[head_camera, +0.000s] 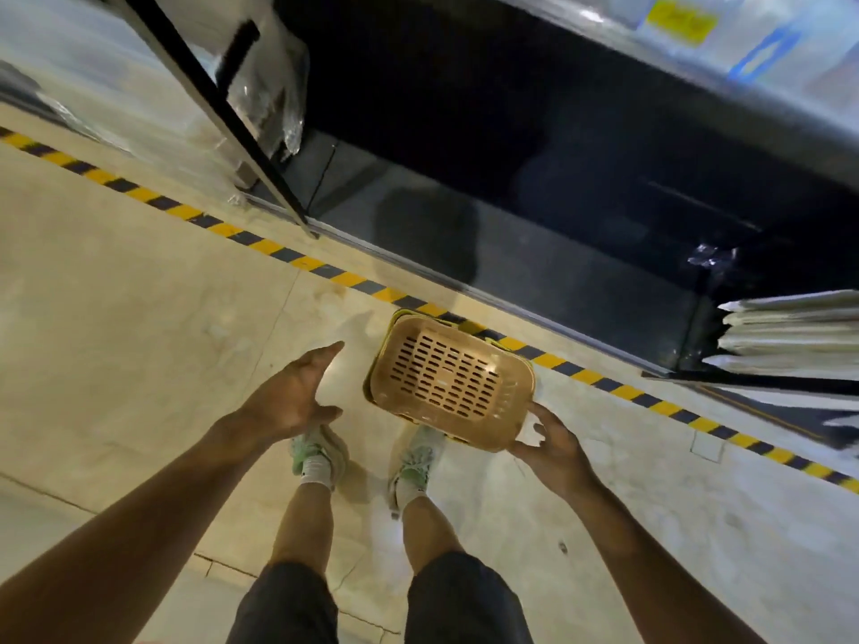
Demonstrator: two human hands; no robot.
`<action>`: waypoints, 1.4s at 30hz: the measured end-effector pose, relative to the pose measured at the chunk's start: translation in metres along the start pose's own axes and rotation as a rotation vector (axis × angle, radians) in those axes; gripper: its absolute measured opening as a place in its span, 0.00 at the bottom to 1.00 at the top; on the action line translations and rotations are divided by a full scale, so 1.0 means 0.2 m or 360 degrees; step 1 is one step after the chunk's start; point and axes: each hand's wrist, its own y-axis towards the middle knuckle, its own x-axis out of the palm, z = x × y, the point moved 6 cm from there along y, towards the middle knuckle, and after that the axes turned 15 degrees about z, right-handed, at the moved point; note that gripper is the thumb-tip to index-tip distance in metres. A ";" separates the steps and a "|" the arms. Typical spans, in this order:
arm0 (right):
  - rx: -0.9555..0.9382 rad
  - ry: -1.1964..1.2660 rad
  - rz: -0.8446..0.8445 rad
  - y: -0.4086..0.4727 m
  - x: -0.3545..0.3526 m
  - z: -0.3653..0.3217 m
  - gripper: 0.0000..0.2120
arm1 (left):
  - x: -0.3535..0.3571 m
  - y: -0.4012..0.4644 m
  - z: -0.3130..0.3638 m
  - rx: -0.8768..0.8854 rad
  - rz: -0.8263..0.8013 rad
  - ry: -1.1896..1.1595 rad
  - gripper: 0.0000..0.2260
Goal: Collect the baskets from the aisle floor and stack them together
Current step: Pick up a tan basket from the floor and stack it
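Holding the tan basket (451, 381) by its near corner, the right hand (553, 446) curls its fingers around the rim; the slotted bottom faces the camera, so the basket hangs tilted above the floor (139, 318), near the striped tape (260, 244). Likely reason: a one-hand carry. The left hand (290, 402) is released, fingers spread, probably reaching to steady it. A yellow label (681, 18) on the shelf is unreadable.

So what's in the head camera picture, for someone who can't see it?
A person looks down at a tan basket held by the right hand at one corner. The left hand is open beside it, above a floor with striped tape along a dark shelf.
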 end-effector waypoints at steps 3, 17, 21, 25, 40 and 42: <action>-0.0243 -0.0308 -0.0119 -0.09 -0.10 -0.35 0.25 | -0.30 -0.19 -0.03 0.0022 0.0105 0.0160 0.42; -0.1864 -0.1000 -0.0665 -1.14 0.89 -2.56 0.29 | -1.35 -1.65 -1.14 -0.0801 0.0933 0.0156 0.39; -0.2116 -0.1137 -0.0863 -1.49 1.28 -2.88 0.30 | -1.42 -2.07 -1.52 -0.1135 0.1053 0.0005 0.38; -0.2277 -0.1333 -0.0906 -1.72 1.62 -3.14 0.33 | -1.52 -2.34 -1.78 -0.1327 0.1171 -0.0145 0.38; -0.2446 -0.1363 -0.1034 -1.94 2.50 -4.04 0.35 | -2.17 -2.24 -2.55 -0.1400 0.1276 -0.0313 0.38; -0.2446 -0.1347 -0.1059 -1.91 2.64 -4.21 0.35 | -2.31 -2.18 -2.68 -0.1426 0.1278 -0.0296 0.38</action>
